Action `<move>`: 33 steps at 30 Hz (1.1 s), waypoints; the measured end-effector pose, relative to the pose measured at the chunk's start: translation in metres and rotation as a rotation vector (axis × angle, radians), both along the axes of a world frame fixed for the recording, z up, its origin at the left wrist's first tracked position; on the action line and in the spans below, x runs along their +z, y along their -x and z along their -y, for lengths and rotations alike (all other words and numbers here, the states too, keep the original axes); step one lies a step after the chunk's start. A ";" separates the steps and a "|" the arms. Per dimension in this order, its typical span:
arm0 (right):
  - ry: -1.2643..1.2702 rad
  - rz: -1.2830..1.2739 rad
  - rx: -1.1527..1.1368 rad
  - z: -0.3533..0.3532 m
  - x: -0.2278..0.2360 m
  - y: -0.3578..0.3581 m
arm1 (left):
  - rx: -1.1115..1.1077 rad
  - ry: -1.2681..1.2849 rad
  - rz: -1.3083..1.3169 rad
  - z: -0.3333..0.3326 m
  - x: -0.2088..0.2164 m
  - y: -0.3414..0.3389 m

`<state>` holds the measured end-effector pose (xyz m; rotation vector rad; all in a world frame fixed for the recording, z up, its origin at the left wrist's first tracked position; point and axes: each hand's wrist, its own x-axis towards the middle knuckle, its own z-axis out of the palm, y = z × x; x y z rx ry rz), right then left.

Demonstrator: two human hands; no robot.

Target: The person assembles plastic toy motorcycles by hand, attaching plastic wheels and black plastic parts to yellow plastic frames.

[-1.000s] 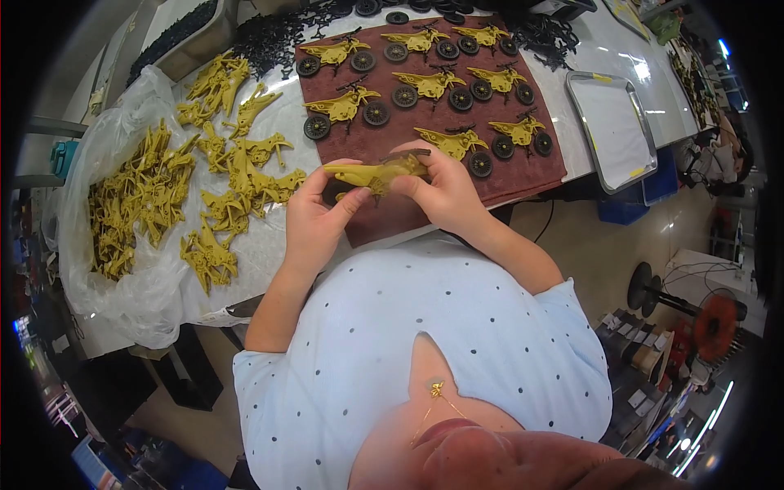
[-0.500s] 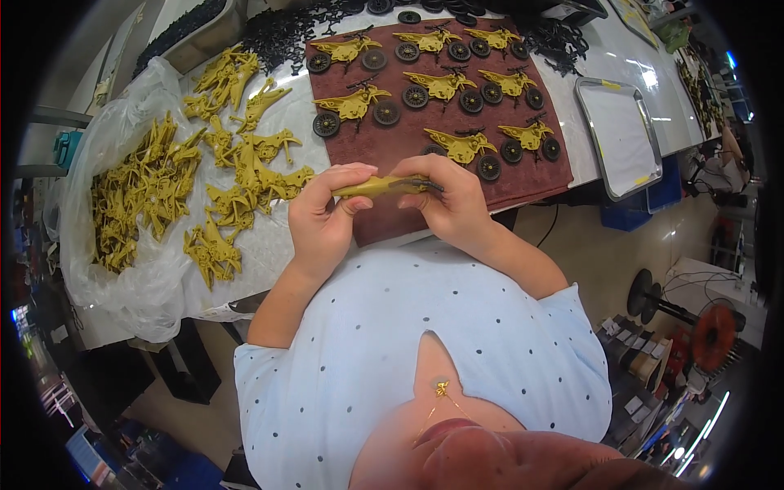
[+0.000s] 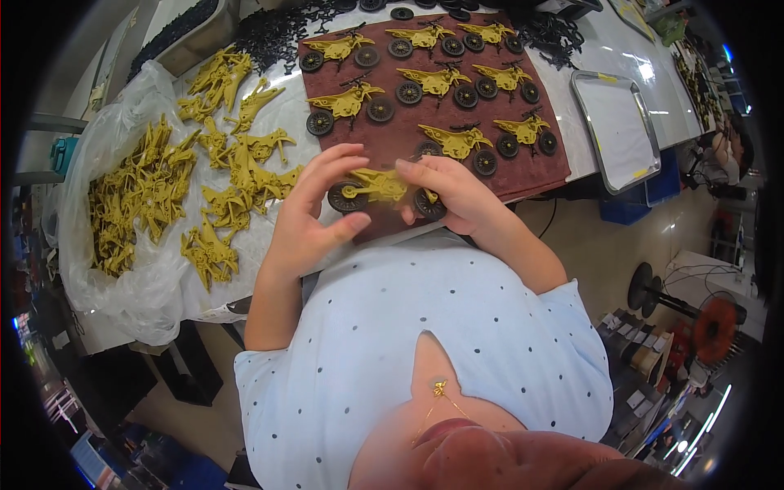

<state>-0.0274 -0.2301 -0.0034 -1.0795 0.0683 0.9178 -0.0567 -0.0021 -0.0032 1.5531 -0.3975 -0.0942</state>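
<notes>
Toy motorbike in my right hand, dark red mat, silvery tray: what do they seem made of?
Toy motorbike: likely moulded plastic, from its even yellow colour; blur hides the finish. Dark red mat: probably cloth, dull and mottled. Silvery tray: apparently polished metal, from its rim's bright highlights.

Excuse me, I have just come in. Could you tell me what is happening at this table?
A person's right hand grips a yellow toy motorbike with black wheels, slightly blurred. The left hand is spread around its other end; whether it touches is unclear. Eight similar motorbikes lie in rows on a dark red cloth. To the left, yellow parts lie in and beside a clear plastic bag.
</notes>
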 end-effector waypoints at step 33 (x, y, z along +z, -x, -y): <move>0.842 0.770 0.220 -0.017 -0.023 -0.011 | 0.401 -0.802 0.488 -0.029 -0.014 0.000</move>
